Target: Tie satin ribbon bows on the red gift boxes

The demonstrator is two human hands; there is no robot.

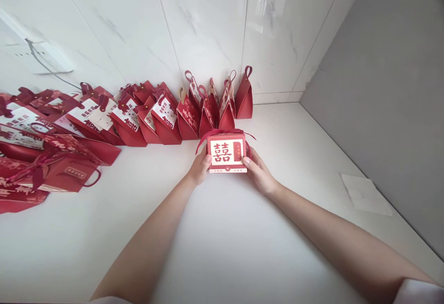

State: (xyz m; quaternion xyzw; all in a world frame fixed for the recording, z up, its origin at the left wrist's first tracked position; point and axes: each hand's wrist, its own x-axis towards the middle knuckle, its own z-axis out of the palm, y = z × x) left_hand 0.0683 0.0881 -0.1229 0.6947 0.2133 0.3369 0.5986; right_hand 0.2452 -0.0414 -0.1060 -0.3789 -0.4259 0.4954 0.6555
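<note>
Between both hands is a red and cream gift box (227, 154) with a large red double-happiness character on its face and a dark red ribbon bow (222, 132) on top. My left hand (200, 165) grips its left side, thumb on the front edge. On the opposite side my right hand (260, 171) holds it, its thumb on the front lower corner; the other fingers are mostly hidden behind the box. Just behind it stands a group of red triangular gift boxes (227, 118) with ribbon loops.
More red gift boxes (166, 119) line the wall to the left, several with white printed tags. A ribboned box (69, 173) lies at the far left. A white paper sheet (366, 194) rests on the white table (222, 248) at right. A grey cable (52, 69) leaves a wall socket.
</note>
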